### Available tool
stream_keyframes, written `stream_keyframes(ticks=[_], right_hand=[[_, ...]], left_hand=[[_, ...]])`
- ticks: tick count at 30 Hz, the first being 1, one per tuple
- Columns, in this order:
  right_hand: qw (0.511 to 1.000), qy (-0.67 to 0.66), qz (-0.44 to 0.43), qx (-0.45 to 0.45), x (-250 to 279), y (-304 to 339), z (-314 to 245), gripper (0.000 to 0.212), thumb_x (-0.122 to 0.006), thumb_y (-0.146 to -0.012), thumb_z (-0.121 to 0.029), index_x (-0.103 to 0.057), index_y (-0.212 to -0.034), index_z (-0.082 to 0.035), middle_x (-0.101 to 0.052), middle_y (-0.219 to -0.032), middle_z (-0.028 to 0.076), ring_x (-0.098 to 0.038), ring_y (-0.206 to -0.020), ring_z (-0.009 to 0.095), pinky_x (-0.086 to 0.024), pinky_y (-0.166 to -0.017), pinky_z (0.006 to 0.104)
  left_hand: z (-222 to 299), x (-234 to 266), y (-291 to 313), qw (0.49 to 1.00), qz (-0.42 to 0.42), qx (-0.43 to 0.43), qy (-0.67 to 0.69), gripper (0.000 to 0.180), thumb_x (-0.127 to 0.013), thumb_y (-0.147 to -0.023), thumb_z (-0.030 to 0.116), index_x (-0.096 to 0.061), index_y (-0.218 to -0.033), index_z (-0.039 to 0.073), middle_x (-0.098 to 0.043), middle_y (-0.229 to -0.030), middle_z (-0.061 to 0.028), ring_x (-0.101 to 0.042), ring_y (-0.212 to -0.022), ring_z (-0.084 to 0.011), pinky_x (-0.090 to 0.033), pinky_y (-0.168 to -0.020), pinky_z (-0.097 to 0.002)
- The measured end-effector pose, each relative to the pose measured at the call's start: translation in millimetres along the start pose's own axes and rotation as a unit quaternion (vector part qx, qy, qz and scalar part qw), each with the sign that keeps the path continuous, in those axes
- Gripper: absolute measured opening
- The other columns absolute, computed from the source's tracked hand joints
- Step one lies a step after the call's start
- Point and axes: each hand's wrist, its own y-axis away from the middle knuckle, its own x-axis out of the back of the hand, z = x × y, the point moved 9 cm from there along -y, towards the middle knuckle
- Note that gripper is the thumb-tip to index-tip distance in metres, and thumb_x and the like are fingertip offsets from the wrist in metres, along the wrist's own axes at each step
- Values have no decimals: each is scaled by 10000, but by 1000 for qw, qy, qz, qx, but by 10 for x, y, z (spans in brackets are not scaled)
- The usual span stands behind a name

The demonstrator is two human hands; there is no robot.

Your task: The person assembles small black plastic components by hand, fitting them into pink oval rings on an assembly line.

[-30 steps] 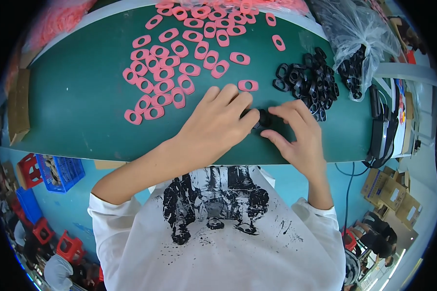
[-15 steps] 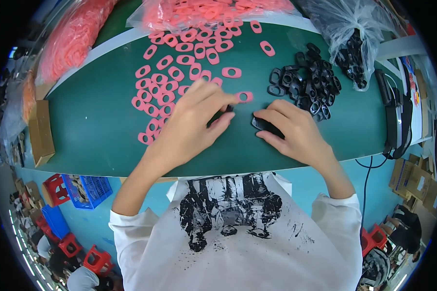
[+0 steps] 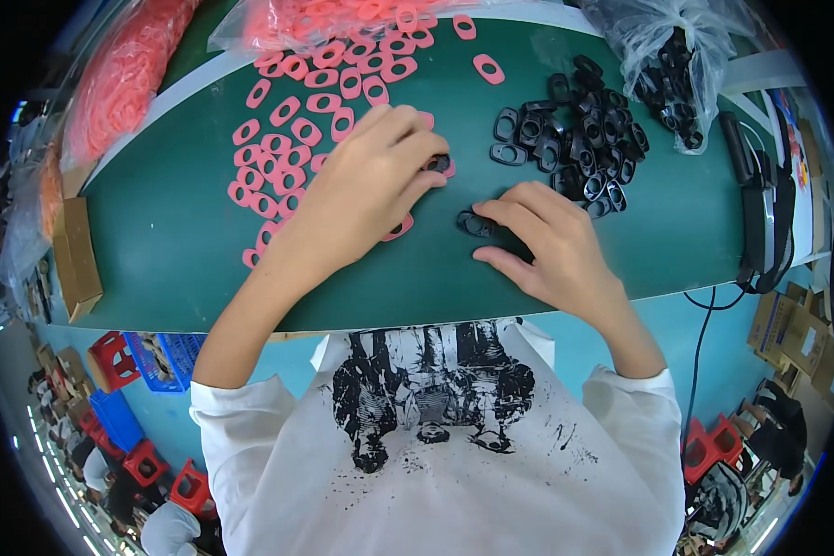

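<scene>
A small black oval frame (image 3: pixel 477 223) lies on the green table (image 3: pixel 167 232) just right of the frame's centre, pinned under the fingertips of the right hand (image 3: pixel 549 248); those fingers are lightly bent and close together, pressing on it rather than lifting it. A little up and to the left, the left hand (image 3: pixel 366 190) pinches a second black part (image 3: pixel 438 164) between thumb and curled fingers, its palm lying over the edge of the scattered pink oval rings (image 3: pixel 292 139).

A loose heap of black frames (image 3: pixel 574 148) sits on the table at upper right, just beyond the right hand. Behind it, a clear plastic bag (image 3: pixel 667 56) holds more black parts. Along the top edge, a second clear bag (image 3: pixel 315 18) is packed with pink rings, and a third pink-filled bag (image 3: pixel 125 79) lies at upper left.

A brown cardboard box (image 3: pixel 74 259) rests at the table's left edge. A black cabled device (image 3: pixel 760 204) lies at the right edge. Bare green surface opens at lower left, between the rings and the table's near edge, and to the right of the right hand.
</scene>
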Motion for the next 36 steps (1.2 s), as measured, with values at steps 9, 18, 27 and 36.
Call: stream_keyframes(ticks=[9, 18, 27, 36], right_hand=[[1000, 10, 4, -18, 19, -27, -28, 390, -816, -690, -137, -660, -1035, -41, -599, -916, 99, -611, -801, 283, -518, -686, 367], [998, -18, 4, 52, -100, -106, -239, 323, -764, -738, -47, -659, -1043, -29, -609, -961, 101, -619, -832, 293, -521, -711, 380], [995, 24, -16, 100, -388, -399, -368, 292, -746, -742, -35, -675, -1025, -21, -625, -979, 97, -642, -828, 272, -538, -670, 371], [989, 66, 17, 131, -156, -491, -490, 402, -793, -700, -128, -662, -1068, -35, -644, -1027, 109, -623, -879, 307, -521, -765, 395]], left_hand=[[29, -124, 26, 1000, 13, 6, -21, 203, -736, -761, 58, -590, -891, 3, -542, -907, -124, -566, -927, -300, -496, -742, -407], [3, -244, -131, 993, -112, -11, -40, 234, -715, -774, 46, -599, -972, -1, -546, -906, -127, -593, -887, -332, -491, -739, -428], [-16, 283, -56, 996, -52, -72, 3, 156, -638, -846, 65, -626, -991, 9, -592, -974, -132, -603, -894, -333, -494, -785, -420], [205, 25, 727, 998, 30, 47, -41, 226, -611, -750, 12, -492, -942, 2, -507, -920, -163, -534, -866, -351, -474, -742, -412]])
